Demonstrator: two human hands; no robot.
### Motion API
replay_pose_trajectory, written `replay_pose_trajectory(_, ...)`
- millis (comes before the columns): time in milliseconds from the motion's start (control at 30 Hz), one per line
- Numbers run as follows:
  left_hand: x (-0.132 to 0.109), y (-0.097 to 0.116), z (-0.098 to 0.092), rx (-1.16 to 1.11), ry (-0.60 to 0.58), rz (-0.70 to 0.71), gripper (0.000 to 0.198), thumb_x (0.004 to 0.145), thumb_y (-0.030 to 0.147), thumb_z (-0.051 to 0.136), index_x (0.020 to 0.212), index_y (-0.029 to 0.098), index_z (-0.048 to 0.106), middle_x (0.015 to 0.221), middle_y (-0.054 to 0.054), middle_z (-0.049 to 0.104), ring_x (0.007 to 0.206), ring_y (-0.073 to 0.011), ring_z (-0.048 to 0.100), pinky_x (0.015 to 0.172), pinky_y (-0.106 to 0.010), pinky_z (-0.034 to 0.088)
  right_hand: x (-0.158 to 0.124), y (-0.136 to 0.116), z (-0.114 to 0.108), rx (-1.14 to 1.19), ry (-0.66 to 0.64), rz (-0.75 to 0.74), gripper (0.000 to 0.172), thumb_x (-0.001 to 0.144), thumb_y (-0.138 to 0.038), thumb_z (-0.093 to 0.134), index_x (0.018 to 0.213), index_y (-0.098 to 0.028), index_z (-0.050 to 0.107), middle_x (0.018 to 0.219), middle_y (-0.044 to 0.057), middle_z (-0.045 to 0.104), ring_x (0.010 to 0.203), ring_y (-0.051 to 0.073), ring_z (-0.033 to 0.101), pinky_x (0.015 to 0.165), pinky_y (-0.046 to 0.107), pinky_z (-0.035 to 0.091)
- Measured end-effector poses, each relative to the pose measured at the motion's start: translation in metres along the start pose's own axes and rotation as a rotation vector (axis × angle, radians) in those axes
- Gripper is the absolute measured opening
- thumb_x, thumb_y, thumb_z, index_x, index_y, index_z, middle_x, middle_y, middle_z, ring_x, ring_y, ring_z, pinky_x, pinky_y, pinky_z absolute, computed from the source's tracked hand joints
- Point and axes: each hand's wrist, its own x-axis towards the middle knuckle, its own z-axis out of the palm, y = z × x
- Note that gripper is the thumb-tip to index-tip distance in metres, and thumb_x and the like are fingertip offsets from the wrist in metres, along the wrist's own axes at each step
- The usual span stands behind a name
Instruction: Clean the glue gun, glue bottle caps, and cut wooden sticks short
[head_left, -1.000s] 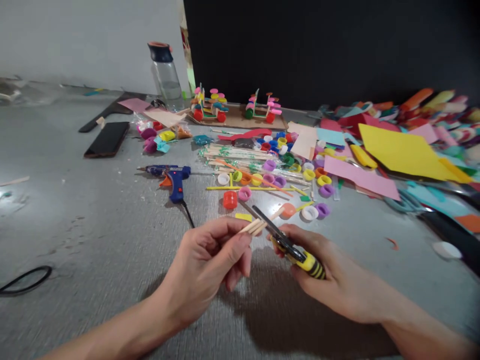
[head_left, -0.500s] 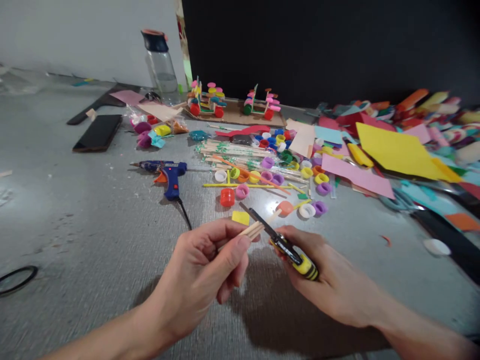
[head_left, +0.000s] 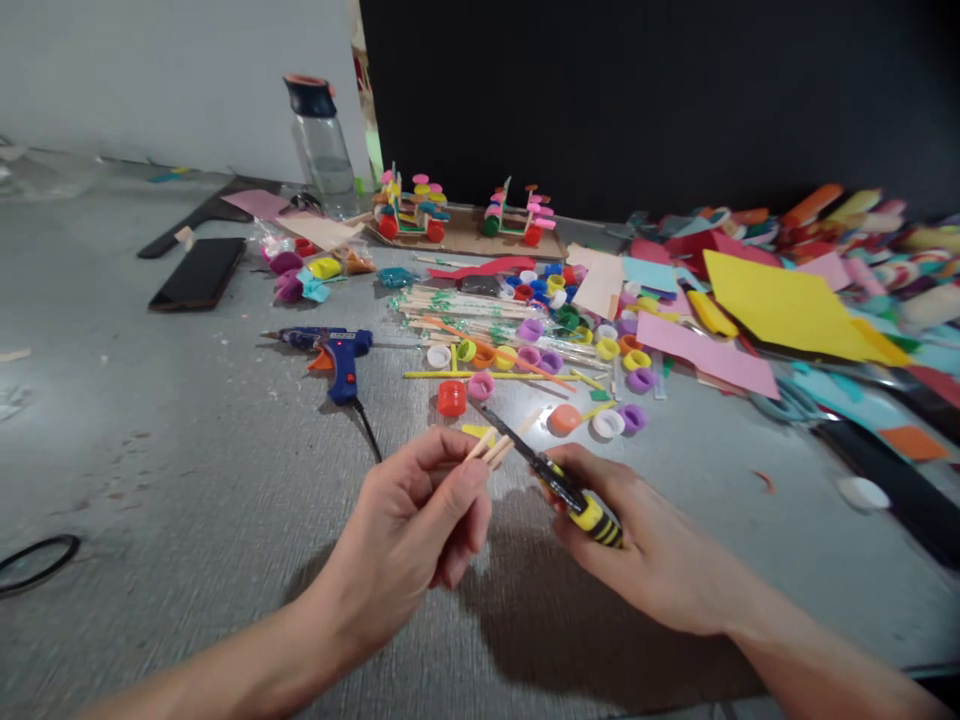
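Note:
My left hand (head_left: 420, 510) is closed in a pinch on a small bundle of thin wooden sticks (head_left: 489, 446) that point up and to the right. My right hand (head_left: 630, 540) is wrapped round the yellow-and-black handles of a pair of scissors (head_left: 551, 475). The dark blades reach up-left to the sticks' ends. Both hands hover low over the grey table (head_left: 187, 450), just in front of a scatter of coloured bottle caps (head_left: 525, 355).
A blue glue gun (head_left: 337, 352) with its cord lies left of the caps. Behind it are a dark phone (head_left: 199, 272), a water bottle (head_left: 321, 145) and two cap-and-stick models (head_left: 469, 212) on cardboard. Coloured paper sheets (head_left: 780, 305) pile up at the right. A black cable loop (head_left: 34, 562) lies far left.
The sticks in my left hand look shorter now. Both hands have shifted slightly left and up in view.

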Motion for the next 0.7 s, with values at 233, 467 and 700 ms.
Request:
replay_pose_trajectory(233,0.0009,0.0037,0.0001,0.147,-0.022,0.043,0.011,0.092,0.026,0.062,0.090,0.018,0.056,0.058,0.007,0.059,0.041,-0.0020,0.043,0.040,-0.010,0.032,-0.0023,0.0015,0.0012,0.007,0.014,0.003,0.023,0.087,-0.018,0.054,0.109,-0.026,0.054,0.101,0.002,0.072,0.092,0.020,0.068,0.075,0.029,0.054)
replay_pose_trajectory(467,0.0003,0.0010,-0.0002,0.190,0.044,0.088,0.017,0.098,0.030,0.053,0.086,0.018,0.057,0.055,0.007,0.055,0.042,-0.0028,0.039,0.040,-0.011,0.030,-0.0019,-0.0009,0.0009,0.016,-0.017,0.030,0.028,0.086,-0.020,0.056,0.113,-0.025,0.054,0.108,0.004,0.072,0.097,0.022,0.069,0.076,0.031,0.055)
replay_pose_trajectory(700,-0.0015,0.0023,0.0007,0.168,0.019,0.042,0.022,0.097,0.035,0.055,0.082,0.018,0.055,0.050,0.009,0.050,0.041,-0.0036,0.033,0.039,-0.012,0.027,-0.0037,-0.0003,0.0003,0.002,-0.009,0.024,0.025,0.088,-0.021,0.056,0.113,-0.026,0.054,0.110,0.003,0.072,0.097,0.021,0.068,0.075,0.030,0.054)
